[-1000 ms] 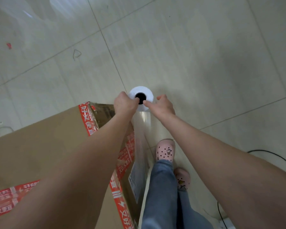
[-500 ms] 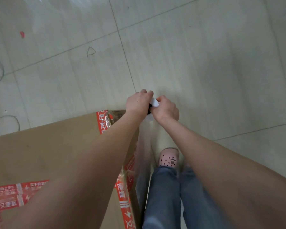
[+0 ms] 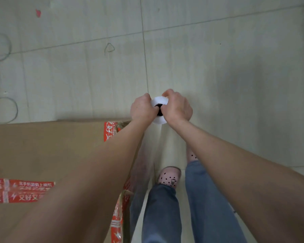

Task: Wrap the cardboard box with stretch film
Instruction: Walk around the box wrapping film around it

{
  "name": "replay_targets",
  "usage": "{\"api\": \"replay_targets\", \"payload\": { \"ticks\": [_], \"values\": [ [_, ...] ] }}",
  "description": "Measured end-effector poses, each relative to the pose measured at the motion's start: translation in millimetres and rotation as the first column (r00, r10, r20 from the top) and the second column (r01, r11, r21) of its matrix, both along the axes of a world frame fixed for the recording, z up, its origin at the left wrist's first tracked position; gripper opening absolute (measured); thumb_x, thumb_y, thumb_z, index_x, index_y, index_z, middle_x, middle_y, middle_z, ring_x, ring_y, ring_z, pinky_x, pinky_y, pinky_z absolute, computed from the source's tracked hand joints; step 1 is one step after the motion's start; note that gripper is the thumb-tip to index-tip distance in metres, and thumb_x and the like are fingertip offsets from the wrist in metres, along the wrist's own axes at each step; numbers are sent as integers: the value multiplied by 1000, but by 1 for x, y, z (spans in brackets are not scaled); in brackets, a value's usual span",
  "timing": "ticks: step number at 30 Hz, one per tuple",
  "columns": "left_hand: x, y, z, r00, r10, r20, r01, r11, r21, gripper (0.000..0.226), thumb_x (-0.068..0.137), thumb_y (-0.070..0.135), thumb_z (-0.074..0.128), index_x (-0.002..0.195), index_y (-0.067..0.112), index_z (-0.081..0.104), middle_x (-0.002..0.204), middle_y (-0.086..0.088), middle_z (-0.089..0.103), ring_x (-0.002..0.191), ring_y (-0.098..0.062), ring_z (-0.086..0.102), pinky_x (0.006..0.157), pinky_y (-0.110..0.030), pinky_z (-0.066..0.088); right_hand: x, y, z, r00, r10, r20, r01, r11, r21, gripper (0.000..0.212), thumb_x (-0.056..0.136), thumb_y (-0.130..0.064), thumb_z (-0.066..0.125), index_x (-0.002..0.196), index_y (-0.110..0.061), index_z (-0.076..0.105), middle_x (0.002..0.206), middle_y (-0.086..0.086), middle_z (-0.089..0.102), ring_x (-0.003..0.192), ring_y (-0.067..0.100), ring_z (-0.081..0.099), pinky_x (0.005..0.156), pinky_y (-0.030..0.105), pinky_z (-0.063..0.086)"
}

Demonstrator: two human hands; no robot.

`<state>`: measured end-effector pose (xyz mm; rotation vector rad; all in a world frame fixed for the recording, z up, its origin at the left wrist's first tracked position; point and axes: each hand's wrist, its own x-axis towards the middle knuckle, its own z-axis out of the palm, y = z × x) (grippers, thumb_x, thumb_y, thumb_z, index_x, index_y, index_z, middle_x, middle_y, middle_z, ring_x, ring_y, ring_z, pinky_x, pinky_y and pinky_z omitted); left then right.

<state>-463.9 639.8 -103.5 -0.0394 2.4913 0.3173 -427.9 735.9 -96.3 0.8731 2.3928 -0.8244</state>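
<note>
A big brown cardboard box [image 3: 47, 151] with red printed tape fills the lower left. Just past its right corner stands a white roll of stretch film [image 3: 159, 102], upright, seen from its top end with the dark core showing. My left hand [image 3: 142, 108] grips the roll's left side and my right hand [image 3: 177, 107] grips its right side, thumbs at the core. A clear sheet of film [image 3: 147, 155] runs down from the roll along the box's right face.
Pale tiled floor [image 3: 218, 67] lies all around. Thin cables [image 3: 0, 55] curl on the floor at the far left. My jeans and pink spotted shoes [image 3: 168, 177] are right beside the box.
Both hands with the roll have moved forward past the box's corner. The view has turned, so the box edge now lies level. My feet have stepped along the box's side.
</note>
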Motion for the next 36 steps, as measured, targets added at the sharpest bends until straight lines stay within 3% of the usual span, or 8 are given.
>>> {"api": "replay_targets", "payload": {
  "ticks": [6, 10, 14, 20, 24, 29, 34, 36],
  "values": [
    [-18, -8, -5, 927, 373, 35, -375, 926, 45, 28, 79, 30, 58, 95, 8, 55, 98, -10, 65, 87, -32, 64, 70, -33, 50, -22, 1, -9, 941, -183, 285, 259, 931, -257, 60, 76, -53, 63, 118, -15, 44, 110, 4, 61, 91, 29, 66, 75, 34, 52],
    [-33, -16, -4, 891, 451, 51, -453, 890, 57, 29, 77, 36, 60, 89, 11, 53, 96, -11, 66, 81, -33, 67, 75, -39, 56, -43, -11, -12, 910, -297, 290, 397, 826, -399, 58, 78, -38, 69, 122, -10, 44, 113, 5, 57, 78, 27, 70, 78, 41, 58],
    [-46, -25, -4, 869, 492, 43, -494, 868, 57, 27, 76, 34, 61, 85, 10, 51, 92, -12, 65, 76, -34, 68, 71, -43, 58, -60, -21, -15, 940, -242, 242, 324, 857, -401, 54, 74, -36, 69, 117, -11, 48, 114, 6, 59, 88, 31, 69, 81, 41, 57],
    [-50, -34, 4, 898, 439, 35, -439, 898, -27, 28, 79, 38, 58, 86, 11, 52, 88, -9, 68, 77, -30, 67, 70, -36, 55, -73, -29, -20, 970, -146, 196, 211, 904, -372, 42, 76, -29, 64, 112, -9, 52, 112, 10, 61, 88, 34, 68, 78, 42, 57],
    [-61, -52, 15, 923, 386, 4, -376, 900, -219, 33, 85, 42, 55, 96, 11, 57, 91, -5, 58, 82, -26, 52, 65, -30, 36, -85, -43, -17, 991, -32, 134, 80, 925, -371, 31, 81, -24, 60, 109, -11, 56, 109, 9, 64, 90, 34, 67, 79, 39, 56],
    [-70, -83, 13, 884, 464, 50, -441, 866, -234, 39, 84, 45, 59, 96, 8, 57, 102, -11, 63, 84, -28, 54, 65, -30, 38, -97, -63, -16, 990, 79, 114, -29, 922, -386, 22, 81, -21, 55, 100, -11, 61, 100, 10, 68, 87, 28, 64, 58, 26, 42],
    [-73, -91, 16, 938, 343, 42, -325, 918, -228, 32, 83, 33, 60, 105, 11, 55, 106, -11, 63, 97, -30, 59, 67, -31, 39, -94, -78, -13, 968, 6, 251, 119, 868, -482, 50, 76, -38, 68, 114, -9, 54, 109, 12, 64, 91, 31, 67, 74, 37, 56],
    [-78, -90, 15, 959, 279, 39, -268, 946, -184, 32, 83, 25, 60, 113, 14, 55, 110, -9, 63, 103, -29, 59, 70, -31, 41, -92, -80, -15, 952, -27, 303, 183, 847, -499, 57, 75, -37, 72, 118, -8, 50, 111, 12, 62, 87, 31, 67, 65, 34, 55]
  ]
}}
